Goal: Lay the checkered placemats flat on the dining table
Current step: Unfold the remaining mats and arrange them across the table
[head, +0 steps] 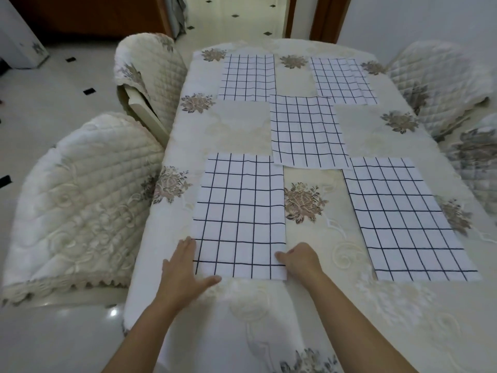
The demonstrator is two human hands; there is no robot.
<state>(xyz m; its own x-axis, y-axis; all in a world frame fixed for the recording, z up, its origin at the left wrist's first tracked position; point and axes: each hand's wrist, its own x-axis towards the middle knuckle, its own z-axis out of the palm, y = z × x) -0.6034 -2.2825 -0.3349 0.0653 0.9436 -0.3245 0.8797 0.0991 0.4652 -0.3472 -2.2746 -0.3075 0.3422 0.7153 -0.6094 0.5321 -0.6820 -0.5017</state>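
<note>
Several white placemats with a dark grid lie flat on the dining table (242,125). The near left placemat (239,211) has my left hand (185,267) at its near left corner, fingers straight, thumb stretched along the near edge. My right hand (298,261) is at its near right corner, fingers curled onto the edge of the cloth. Another placemat (403,216) lies near right, one in the middle (306,130), one far left (247,76). The far right placemat (341,80) has a folded strip along its right side.
The table wears a cream cloth with brown flower prints. Quilted chairs stand on the left (78,200) and far left (150,76), and more on the right (441,76). A tiled floor and a doorway (234,14) lie beyond.
</note>
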